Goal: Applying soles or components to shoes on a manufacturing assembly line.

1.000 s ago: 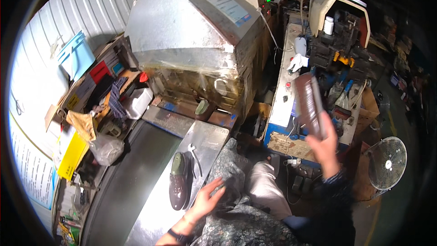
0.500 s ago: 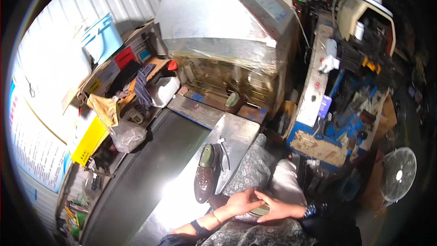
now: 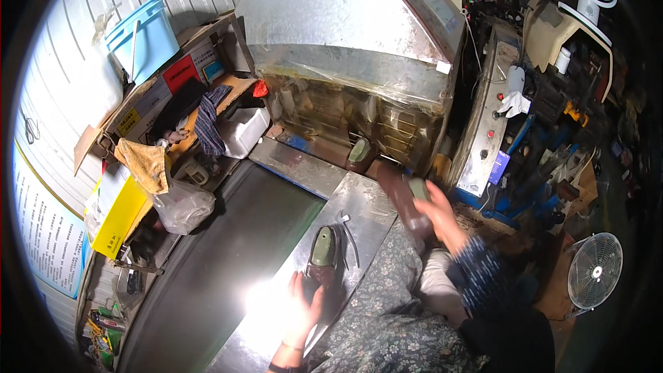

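Note:
My right hand grips a brown shoe with a green last inside, held up near the far end of the metal table; the shoe is smeared by motion. My left hand is at the toe of a second dark brown shoe, its fingers and thumb spread around the toe end. That shoe lies on the metal table with its green last facing up. A thin dark strip lies beside it. Another shoe on a green last stands at the opening of the metal hood.
A dark conveyor belt runs left of the metal table. Beyond stands a large metal hood. Shelves at the left hold a blue bucket and a yellow cloth. On the right are a machine bench and a fan.
My hands have parted from the shoe on my lap. The right hand has carried that shoe up and away to the right; the left has moved to the shoe on the table. The view has shifted slightly.

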### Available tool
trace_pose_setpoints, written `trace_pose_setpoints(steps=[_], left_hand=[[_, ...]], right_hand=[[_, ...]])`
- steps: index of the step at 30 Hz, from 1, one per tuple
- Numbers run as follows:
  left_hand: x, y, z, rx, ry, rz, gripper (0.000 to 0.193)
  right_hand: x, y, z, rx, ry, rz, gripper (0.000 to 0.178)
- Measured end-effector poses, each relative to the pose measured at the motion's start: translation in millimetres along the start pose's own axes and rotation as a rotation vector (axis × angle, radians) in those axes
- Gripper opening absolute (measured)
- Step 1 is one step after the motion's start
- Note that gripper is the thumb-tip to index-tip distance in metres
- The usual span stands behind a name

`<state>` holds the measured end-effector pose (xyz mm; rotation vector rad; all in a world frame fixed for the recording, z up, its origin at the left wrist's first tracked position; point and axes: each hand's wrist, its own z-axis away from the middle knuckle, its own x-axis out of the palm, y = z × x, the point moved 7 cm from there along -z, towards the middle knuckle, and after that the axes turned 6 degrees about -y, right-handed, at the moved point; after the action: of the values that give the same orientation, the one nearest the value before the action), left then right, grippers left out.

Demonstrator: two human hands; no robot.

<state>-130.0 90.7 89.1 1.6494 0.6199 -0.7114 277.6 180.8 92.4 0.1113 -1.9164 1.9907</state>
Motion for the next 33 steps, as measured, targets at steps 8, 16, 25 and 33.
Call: trace_pose_setpoints(steps=[8,16,25,33], left_hand=[[31.1,-31.9,-58.9,-0.242,-0.266,0.081,0.081],[100.7,107.1,-28.5,-0.258,-0.399,1.561,0.046],[114.4,128.3,28.4,0.474,-0.900,0.217,0.050],[129.0,74.1,67.4,0.217,-0.778,0.343,0.038]], right_hand=[[121.1,111.7,-27.9,0.107,-0.414,0.483,0.058],[102.2,41.7,158.9,0.307,-0.234,-0.276,0.082],[-157.7,-218.6,211.5,-0.429,0.376,0.749,0.070],[-313.1,-334.2,190.9,-0.425,1.010,1.315,0.063]])
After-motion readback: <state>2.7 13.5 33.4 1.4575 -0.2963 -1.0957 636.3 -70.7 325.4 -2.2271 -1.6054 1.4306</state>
